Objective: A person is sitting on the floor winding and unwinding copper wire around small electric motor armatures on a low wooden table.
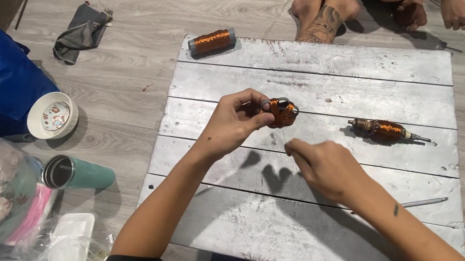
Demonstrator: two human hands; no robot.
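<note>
The left hand (234, 121) grasps a small motor armature (282, 112) wound with copper wire, and holds it a little above the grey wooden board (292, 224), with the fingertips closed around its left end. The right hand (325, 166) is pinched shut just below and to the right of it; a very thin wire (283, 137) seems to run from the armature down to these fingers, but it is too fine to see clearly. From this I judge that the winding of this piece is in progress and not finished, because the wire is not yet cut free from the hand.

A second armature (386, 130), longer and with its shaft visible, lies on the board to the right, well apart from both hands; its copper looks complete, so I think this one is already done, or it waits for a later step. A spool of copper wire (212, 41) lies at the upper left corner of the board, and much wire is left on it. A thin metal rod (424, 202) lies on the board near the right forearm, untouched.

At the far side of the board another person sits on the floor; only the feet (325, 7) and one hand (461, 13) are in view
</note>
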